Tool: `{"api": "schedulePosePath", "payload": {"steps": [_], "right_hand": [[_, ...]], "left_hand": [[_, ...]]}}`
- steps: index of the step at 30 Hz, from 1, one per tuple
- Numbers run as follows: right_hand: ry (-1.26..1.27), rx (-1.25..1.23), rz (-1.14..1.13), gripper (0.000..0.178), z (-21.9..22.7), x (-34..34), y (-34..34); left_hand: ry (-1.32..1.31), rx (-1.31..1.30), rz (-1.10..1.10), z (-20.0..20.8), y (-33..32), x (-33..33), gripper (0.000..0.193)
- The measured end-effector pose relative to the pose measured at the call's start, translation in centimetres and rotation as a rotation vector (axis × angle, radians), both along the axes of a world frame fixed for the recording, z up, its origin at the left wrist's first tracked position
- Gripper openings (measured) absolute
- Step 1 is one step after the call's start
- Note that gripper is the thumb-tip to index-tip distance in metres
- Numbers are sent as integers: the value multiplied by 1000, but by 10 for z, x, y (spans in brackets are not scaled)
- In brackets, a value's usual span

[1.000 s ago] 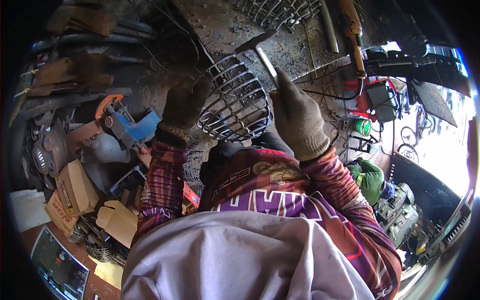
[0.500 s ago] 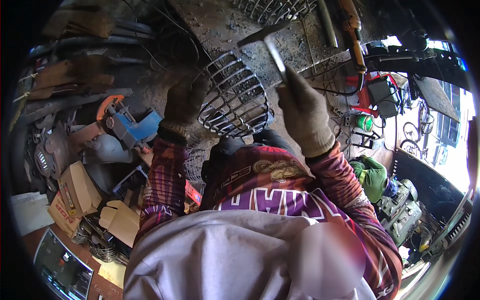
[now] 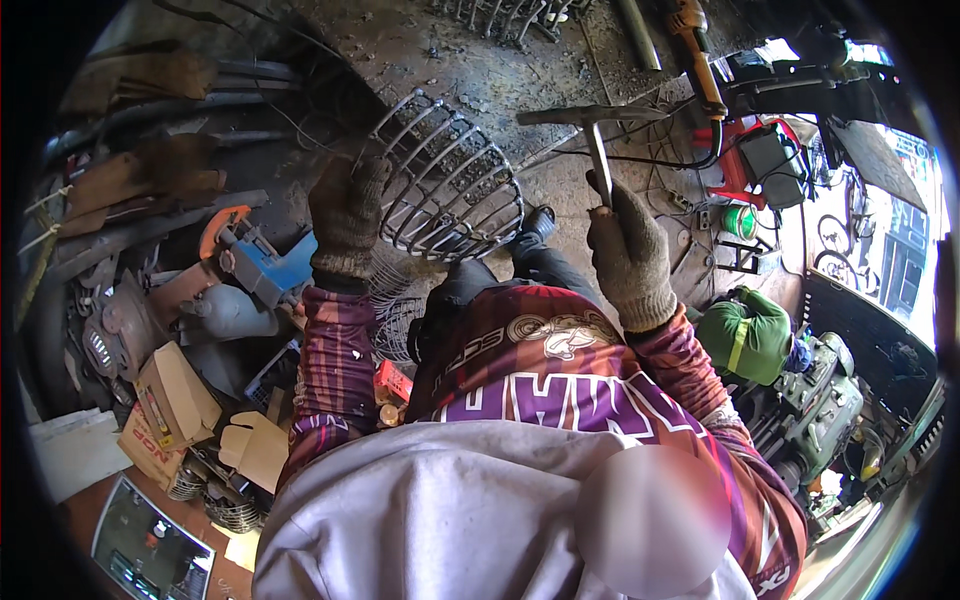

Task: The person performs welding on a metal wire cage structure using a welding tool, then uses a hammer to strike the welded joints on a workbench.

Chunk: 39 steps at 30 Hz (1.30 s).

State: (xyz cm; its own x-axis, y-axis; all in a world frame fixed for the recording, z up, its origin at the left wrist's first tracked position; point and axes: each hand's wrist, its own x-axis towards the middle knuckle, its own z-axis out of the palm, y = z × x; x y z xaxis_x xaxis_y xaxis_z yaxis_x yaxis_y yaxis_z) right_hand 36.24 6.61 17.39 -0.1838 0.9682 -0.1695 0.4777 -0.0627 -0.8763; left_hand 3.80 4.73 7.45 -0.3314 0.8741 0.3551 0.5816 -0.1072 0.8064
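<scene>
My gloved left hand (image 3: 347, 208) is closed around the left edge of a cage of welded metal rods (image 3: 455, 180), rounded like a basket. The cage hangs tilted in front of my legs, by the edge of the dirty worktop (image 3: 440, 65). My gloved right hand (image 3: 630, 245) grips the handle of a chipping hammer (image 3: 592, 125), held up to the right of the cage. Its long narrow head lies crosswise and touches nothing that I can make out.
Another rod cage (image 3: 510, 18) sits at the worktop's far edge, with an angle grinder (image 3: 697, 60) and a pipe (image 3: 637, 35) to its right. More wire cages (image 3: 392, 300) stand below my left arm. A blue and orange machine (image 3: 265, 255) and cardboard boxes (image 3: 170, 400) are at left.
The hammer has swung away from the cage, to the right, and its head has turned level. The cage and my left hand have shifted slightly left in the picture.
</scene>
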Motion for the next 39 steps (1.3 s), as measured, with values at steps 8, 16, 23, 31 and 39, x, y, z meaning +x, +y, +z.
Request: {"api": "schedulePosePath", "payload": {"steps": [8, 16, 23, 31, 39], "right_hand": [[-144, 197, 150, 39, 30, -4, -2], [-363, 384, 233, 40, 20, -15, -2], [-317, 337, 201, 43, 31, -22, -3], [-234, 357, 102, 41, 11, -8, -7], [-149, 181, 25, 42, 6, 3, -8]], "left_hand": [[-125, -259, 70, -14, -2, -4, 30], [120, -307, -33, -41, -5, -22, 30], [472, -506, -169, -46, -10, -30, 49], [328, -459, -163, -40, -15, -22, 44], [-1581, 26, -159, -52, -25, -22, 35]]}}
